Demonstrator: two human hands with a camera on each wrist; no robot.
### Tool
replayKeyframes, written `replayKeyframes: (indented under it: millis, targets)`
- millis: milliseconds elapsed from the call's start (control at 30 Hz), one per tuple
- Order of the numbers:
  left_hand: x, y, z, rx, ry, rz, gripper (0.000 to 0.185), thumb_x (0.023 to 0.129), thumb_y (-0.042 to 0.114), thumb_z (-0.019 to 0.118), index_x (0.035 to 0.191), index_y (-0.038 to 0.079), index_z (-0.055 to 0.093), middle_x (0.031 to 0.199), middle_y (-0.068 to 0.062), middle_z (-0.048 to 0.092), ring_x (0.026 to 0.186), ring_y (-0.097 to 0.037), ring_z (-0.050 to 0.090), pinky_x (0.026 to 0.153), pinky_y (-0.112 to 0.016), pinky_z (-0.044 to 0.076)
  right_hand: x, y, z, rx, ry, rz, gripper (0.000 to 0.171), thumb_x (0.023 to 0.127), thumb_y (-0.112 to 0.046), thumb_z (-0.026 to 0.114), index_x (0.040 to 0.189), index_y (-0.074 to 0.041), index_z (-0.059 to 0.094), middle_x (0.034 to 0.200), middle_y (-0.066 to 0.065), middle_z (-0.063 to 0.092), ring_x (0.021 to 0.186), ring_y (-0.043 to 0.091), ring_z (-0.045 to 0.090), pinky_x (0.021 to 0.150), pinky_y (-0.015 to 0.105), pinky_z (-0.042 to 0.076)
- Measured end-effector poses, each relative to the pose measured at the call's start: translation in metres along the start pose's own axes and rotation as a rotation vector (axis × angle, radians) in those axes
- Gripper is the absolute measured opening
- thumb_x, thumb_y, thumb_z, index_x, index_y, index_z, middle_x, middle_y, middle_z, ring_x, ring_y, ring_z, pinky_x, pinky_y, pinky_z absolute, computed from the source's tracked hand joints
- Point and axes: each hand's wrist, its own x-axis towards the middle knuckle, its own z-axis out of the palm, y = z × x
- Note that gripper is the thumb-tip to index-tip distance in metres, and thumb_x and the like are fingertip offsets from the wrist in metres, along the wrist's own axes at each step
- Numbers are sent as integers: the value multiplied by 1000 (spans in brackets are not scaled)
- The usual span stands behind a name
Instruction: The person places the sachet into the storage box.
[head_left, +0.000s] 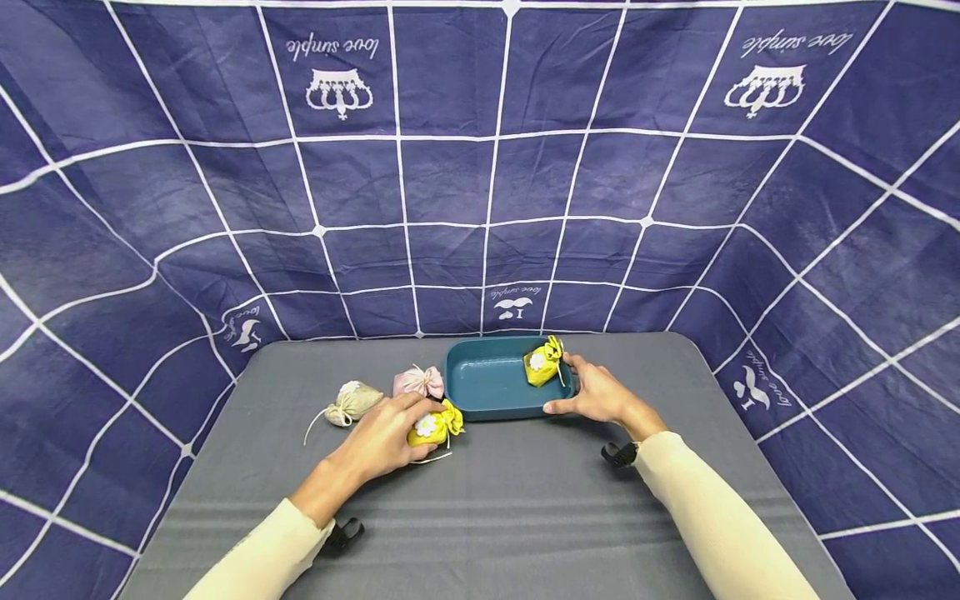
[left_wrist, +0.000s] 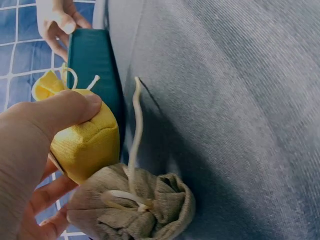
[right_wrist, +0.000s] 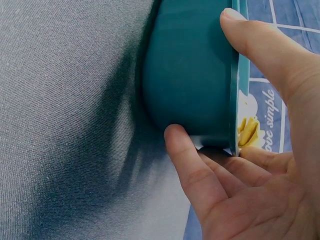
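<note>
My left hand point(head_left: 384, 437) pinches a small yellow drawstring pouch point(head_left: 429, 430) with a white flower on it, just off the front left corner of a teal tray point(head_left: 482, 385). In the left wrist view the thumb presses on the pouch's yellow cloth point(left_wrist: 87, 147). My right hand point(head_left: 600, 395) grips the tray's right end, thumb at the front wall and fingers round the far side. Inside the tray, at its right end, sits another yellow pouch point(head_left: 543, 365). A pink pouch point(head_left: 417, 382) lies against the tray's left end, partly behind my left hand.
A beige pouch point(head_left: 355, 403) with a loose cord lies left of my left hand. Grey cloth covers the table point(head_left: 510, 508). A blue curtain point(head_left: 450, 183) with white grid lines hangs at the back and both sides.
</note>
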Motion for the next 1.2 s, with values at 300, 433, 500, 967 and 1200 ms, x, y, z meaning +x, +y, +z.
replayKeyframes:
  millis: [300,433,500,967,1200]
  targets:
    - [5,6,-9,-24,17,-1,62,78,33,108,134,23,81,121,0,80,101,-22,81,90,-47,67,0,1,0,-6,2,-7,124,86,-51,103,175,6,39,141,29,78,113,28,77,110,57,61]
    - [9,7,-13,-33,24,6,63,79,32,108,135,22,81,123,-1,80,104,-23,81,91,-48,68,1,2,0,-5,6,-5,124,85,-50,104,175,6,39,125,22,82,103,23,74,106,56,61]
    - [10,8,-16,-36,29,1,63,79,32,108,135,22,81,125,-2,80,107,-24,81,92,-48,69,1,2,0,-3,10,-7,123,85,-50,104,174,6,40,122,20,82,101,22,74,107,56,61]
    - [28,17,-26,-117,59,-88,65,80,30,109,138,20,80,135,-7,81,129,-36,80,109,-53,67,2,3,2,3,1,-4,123,85,-50,104,174,6,40,136,26,80,106,24,76,108,56,61]
    - [39,22,-29,-134,85,-105,63,85,32,106,141,20,79,130,-4,82,118,-29,82,102,-50,68,2,3,1,-1,9,-4,122,85,-50,104,173,6,41,138,28,79,109,26,76,110,58,61]
